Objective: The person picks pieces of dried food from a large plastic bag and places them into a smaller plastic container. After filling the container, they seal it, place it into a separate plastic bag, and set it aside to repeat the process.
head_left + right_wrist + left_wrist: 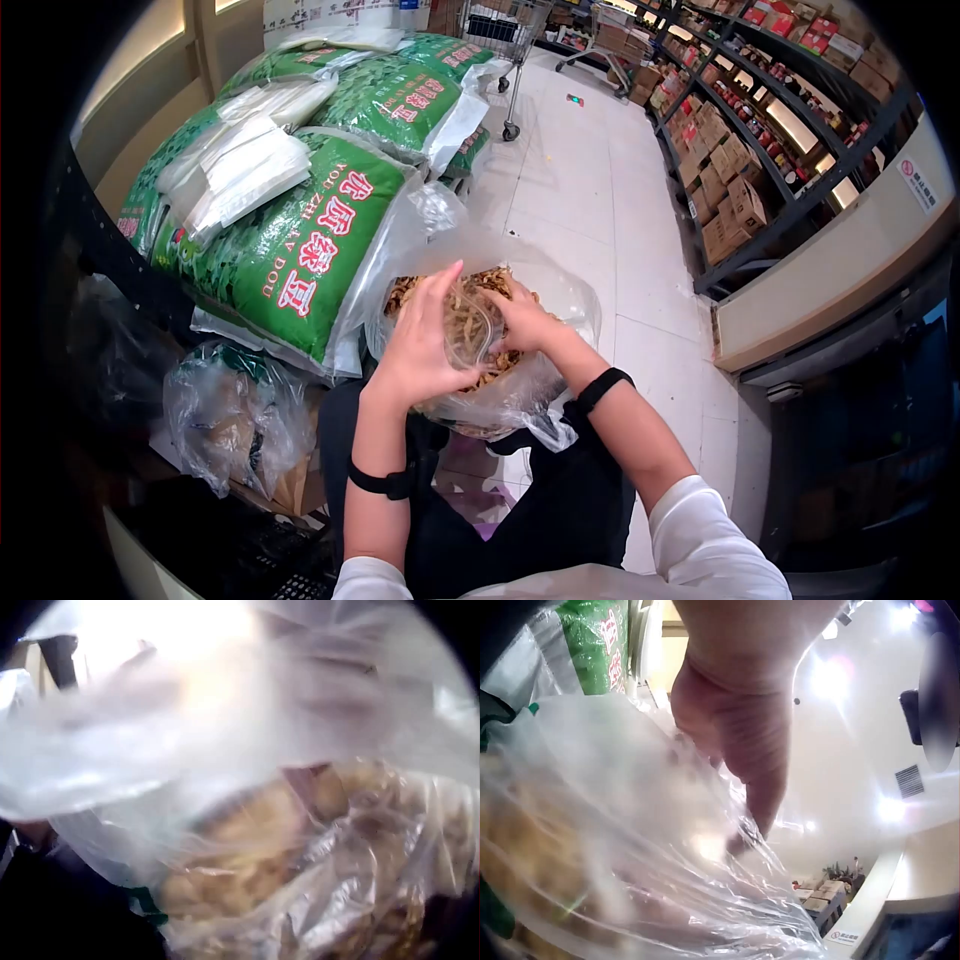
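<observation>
A large clear plastic bag (pixel 565 290) stands open between the knees, holding brown dried pieces (pixel 405 292). Inside its mouth is a smaller clear bag (pixel 468 325) with similar pieces in it. My left hand (pixel 422 345) grips the small bag from the left, thumb beneath and fingers up along its side. From the right, my right hand (pixel 525 320) holds the same bag, its fingertips partly hidden by plastic. The left wrist view shows the left hand (pixel 739 742) behind crinkled film; film blurs most of the right wrist view.
Green printed sacks (pixel 300 240) are piled at the left, with flat plastic bags (pixel 250 170) on top. A knotted clear bag (pixel 235 415) lies below them. Shopping carts (pixel 500 30) stand at the back; shelves with boxes (pixel 735 190) line the right side.
</observation>
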Demonstrator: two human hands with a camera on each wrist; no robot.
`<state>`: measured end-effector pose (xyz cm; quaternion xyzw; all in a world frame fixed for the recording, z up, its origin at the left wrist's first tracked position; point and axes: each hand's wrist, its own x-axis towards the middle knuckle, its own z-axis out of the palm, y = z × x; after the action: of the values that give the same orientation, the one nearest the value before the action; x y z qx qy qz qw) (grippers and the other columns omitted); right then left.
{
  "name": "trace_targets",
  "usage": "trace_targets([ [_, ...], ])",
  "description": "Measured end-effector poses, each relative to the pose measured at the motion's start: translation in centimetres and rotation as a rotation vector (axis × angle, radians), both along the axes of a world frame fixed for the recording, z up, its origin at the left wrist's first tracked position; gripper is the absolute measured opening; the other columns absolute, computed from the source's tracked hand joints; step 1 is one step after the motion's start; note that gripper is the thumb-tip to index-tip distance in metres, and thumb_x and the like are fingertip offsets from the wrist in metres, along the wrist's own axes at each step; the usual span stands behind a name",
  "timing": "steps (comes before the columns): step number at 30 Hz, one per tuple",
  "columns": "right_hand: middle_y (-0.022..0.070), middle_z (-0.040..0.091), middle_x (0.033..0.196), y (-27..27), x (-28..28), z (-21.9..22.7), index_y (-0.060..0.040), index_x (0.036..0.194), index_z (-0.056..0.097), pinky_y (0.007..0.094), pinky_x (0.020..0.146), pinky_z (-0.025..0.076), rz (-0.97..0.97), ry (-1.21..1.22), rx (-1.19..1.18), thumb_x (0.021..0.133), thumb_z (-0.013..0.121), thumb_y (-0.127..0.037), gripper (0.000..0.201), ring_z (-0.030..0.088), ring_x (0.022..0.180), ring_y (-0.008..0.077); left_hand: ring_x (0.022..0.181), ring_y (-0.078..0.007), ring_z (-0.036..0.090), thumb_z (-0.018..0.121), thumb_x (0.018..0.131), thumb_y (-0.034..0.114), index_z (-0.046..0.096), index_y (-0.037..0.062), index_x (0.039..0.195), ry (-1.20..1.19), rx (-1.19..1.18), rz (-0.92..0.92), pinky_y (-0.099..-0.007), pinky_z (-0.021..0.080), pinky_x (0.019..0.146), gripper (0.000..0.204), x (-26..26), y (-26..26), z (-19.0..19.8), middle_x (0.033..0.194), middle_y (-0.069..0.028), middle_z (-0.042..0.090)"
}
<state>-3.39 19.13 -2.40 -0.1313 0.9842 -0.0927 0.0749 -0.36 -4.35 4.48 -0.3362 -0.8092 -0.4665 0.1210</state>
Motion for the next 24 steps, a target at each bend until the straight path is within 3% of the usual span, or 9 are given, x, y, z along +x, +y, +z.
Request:
trace_targets([
  [5, 0.0245, 0.040, 0.140, -0.3, 0.5, -1.8, -0.0125, 0.139, 0.045, 0.0442, 0.108, 0.036, -0.121, -0.084, -0.126, 0.073, 0.078, -0.014, 0.073, 0.036, 0.133, 0.0404, 0.129, -0.0382, 0.040, 0.083, 0.051, 0.016, 0.022, 0.0069, 0.150, -0.162, -0.154, -0.040, -0.0427, 0.035, 0.109, 0.117, -0.2, 0.3, -1.0, 0.138, -0.0204, 0.038],
  [6, 0.0219, 0.052, 0.129, -0.6, 0.8, -1.6, -0.0084, 0.125, 0.055, 0.0425, 0.099, 0.044, -0.166, 0.006, -0.171, 0.078, 0.069, -0.005, 0.050, 0.050, 0.121, 0.0380, 0.129, -0.0382, 0.040, 0.083, 0.051, 0.016, 0.022, 0.0069, 0.150, -0.168, -0.168, -0.045, -0.0427, 0.035, 0.109, 0.117, -0.3, 0.4, -1.2, 0.138, -0.0204, 0.038],
  [9, 0.0197, 0.064, 0.102, 0.2, 0.3, -2.4, -0.0033, 0.108, 0.061, 0.0432, 0.084, 0.050, -0.143, 0.014, -0.272, 0.080, 0.061, -0.001, 0.029, 0.061, 0.099, 0.0366, 0.126, -0.0402, 0.041, 0.085, 0.053, 0.016, 0.021, 0.0136, 0.151, -0.164, -0.200, -0.005, -0.0460, 0.036, 0.107, 0.117, -0.6, 0.8, -1.6, 0.137, -0.0204, 0.037],
  [13, 0.0108, 0.065, 0.081, 0.7, 0.3, -2.5, -0.0040, 0.088, 0.062, 0.0367, 0.072, 0.051, -0.272, 0.079, -0.631, 0.082, 0.063, -0.007, 0.007, 0.065, 0.079, 0.0264, 0.127, -0.0403, 0.041, 0.087, 0.054, 0.017, 0.019, 0.0134, 0.152, -0.177, -0.234, 0.068, -0.0463, 0.037, 0.105, 0.119, -1.1, 2.0, -2.4, 0.138, -0.0210, 0.036],
  [14, 0.0084, 0.064, 0.078, 0.6, 0.1, -2.3, -0.0029, 0.086, 0.061, 0.0328, 0.069, 0.050, -0.349, 0.092, -0.702, 0.084, 0.066, -0.010, 0.009, 0.063, 0.075, 0.0193, 0.127, -0.0406, 0.041, 0.087, 0.054, 0.018, 0.018, 0.0130, 0.152, -0.155, -0.247, 0.097, -0.0462, 0.037, 0.105, 0.120, -1.1, 2.2, -2.6, 0.138, -0.0212, 0.036],
  [17, 0.0100, 0.063, 0.076, 1.1, 0.4, 0.7, -0.0049, 0.093, 0.060, 0.0353, 0.063, 0.049, -0.369, 0.250, -0.851, 0.085, 0.063, -0.009, 0.010, 0.061, 0.069, 0.0194, 0.125, -0.0403, 0.043, 0.087, 0.053, 0.018, 0.017, 0.0066, 0.151, -0.111, -0.271, 0.160, -0.0428, 0.036, 0.107, 0.121, -1.1, 3.0, -2.7, 0.136, -0.0220, 0.039],
  [19, 0.0054, 0.064, 0.080, 1.6, 0.3, 1.9, -0.0042, 0.094, 0.060, 0.0293, 0.059, 0.049, -0.432, 0.125, -0.964, 0.084, 0.067, -0.010, 0.013, 0.060, 0.069, 0.0115, 0.126, -0.0404, 0.043, 0.087, 0.053, 0.019, 0.015, 0.0060, 0.152, -0.096, -0.301, 0.176, -0.0432, 0.036, 0.107, 0.123, -1.2, 3.3, -3.0, 0.137, -0.0224, 0.039],
  [21, 0.0024, 0.064, 0.083, 2.1, 0.3, 2.5, -0.0037, 0.092, 0.060, 0.0239, 0.058, 0.049, -0.502, 0.036, -1.479, 0.084, 0.068, -0.009, 0.013, 0.059, 0.071, 0.0072, 0.126, -0.0404, 0.042, 0.088, 0.053, 0.019, 0.014, 0.0054, 0.152, -0.075, -0.328, 0.191, -0.0436, 0.036, 0.108, 0.125, -1.5, 3.6, -3.3, 0.138, -0.0228, 0.038],
  [24, 0.0021, 0.063, 0.084, 2.5, 0.5, 3.5, -0.0054, 0.093, 0.058, 0.0237, 0.059, 0.050, -0.489, -0.027, -1.717, 0.085, 0.067, -0.008, 0.012, 0.060, 0.072, 0.0092, 0.128, -0.0405, 0.040, 0.089, 0.052, 0.021, 0.011, 0.0063, 0.152, -0.146, -0.398, 0.195, -0.0446, 0.035, 0.108, 0.128, -1.9, 3.8, -3.9, 0.141, -0.0231, 0.035],
])
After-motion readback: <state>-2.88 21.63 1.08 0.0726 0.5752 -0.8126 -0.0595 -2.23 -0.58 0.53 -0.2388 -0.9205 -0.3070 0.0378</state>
